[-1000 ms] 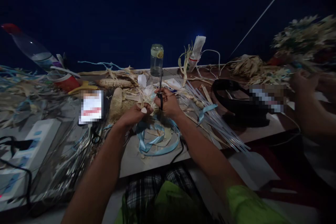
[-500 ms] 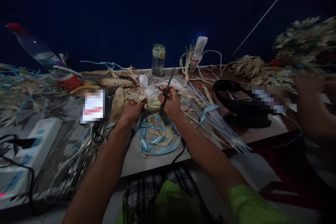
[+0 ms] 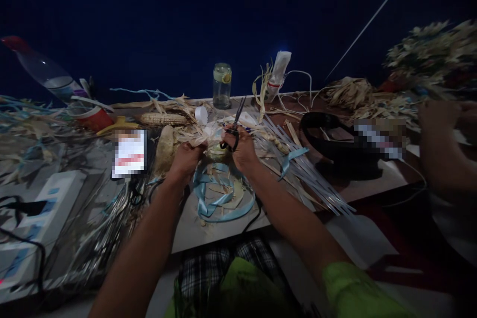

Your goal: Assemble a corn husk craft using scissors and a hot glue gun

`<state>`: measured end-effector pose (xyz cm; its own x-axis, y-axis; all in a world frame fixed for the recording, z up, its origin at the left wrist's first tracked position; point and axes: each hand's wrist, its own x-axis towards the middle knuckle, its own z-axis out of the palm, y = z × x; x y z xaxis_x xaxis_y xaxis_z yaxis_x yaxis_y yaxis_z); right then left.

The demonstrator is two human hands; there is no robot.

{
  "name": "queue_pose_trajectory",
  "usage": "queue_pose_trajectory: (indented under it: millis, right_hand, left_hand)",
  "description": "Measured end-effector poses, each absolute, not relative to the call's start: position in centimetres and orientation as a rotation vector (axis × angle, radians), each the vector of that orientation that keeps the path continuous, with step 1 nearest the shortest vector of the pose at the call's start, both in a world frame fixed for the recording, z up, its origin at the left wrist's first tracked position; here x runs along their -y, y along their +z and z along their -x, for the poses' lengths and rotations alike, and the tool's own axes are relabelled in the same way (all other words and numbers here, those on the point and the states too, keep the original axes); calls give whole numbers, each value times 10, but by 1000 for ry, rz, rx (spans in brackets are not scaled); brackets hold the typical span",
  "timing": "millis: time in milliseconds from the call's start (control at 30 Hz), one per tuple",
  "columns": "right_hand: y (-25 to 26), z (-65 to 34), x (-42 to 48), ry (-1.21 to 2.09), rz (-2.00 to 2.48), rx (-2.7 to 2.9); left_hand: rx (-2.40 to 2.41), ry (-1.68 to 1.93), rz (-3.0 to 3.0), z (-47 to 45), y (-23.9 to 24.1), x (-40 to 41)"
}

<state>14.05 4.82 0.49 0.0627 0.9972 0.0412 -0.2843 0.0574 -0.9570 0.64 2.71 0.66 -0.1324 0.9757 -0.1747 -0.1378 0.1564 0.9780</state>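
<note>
My left hand is closed, pinching a pale strip of corn husk. My right hand is wrapped round a pair of dark scissors, its blades pointing up and away from me. Between the two hands lies a whitish-green husk bundle, partly covered by the fingers. Loops of light blue ribbon rest on the board just below. Left of my left hand is a rough tan cob, with a kernelled corn cob behind it.
A lidded jar stands at the back. Clear plastic sticks and a black headband-like loop lie to the right. A lit phone and a white power strip are on the left. Another person's arm reaches in at far right.
The scissors have turned in my right hand, so their black handles show more. My left hand keeps its pinch on the husk. The whole view has shifted slightly.
</note>
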Motion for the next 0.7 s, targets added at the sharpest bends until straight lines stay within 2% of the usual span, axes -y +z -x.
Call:
queue_pose_trajectory:
  millis: [333, 567, 700]
  right_hand:
    - [9, -146, -48, 1350, 897, 946]
    - [28, -167, -44, 1447, 984, 1381]
    - [25, -166, -47, 1387, 997, 1351]
  left_hand:
    - [-1331, 1154, -962, 3, 3, -28]
    - [-1504, 1075, -1144, 12, 12, -29]
    - [-1501, 1118, -1344, 12, 9, -32]
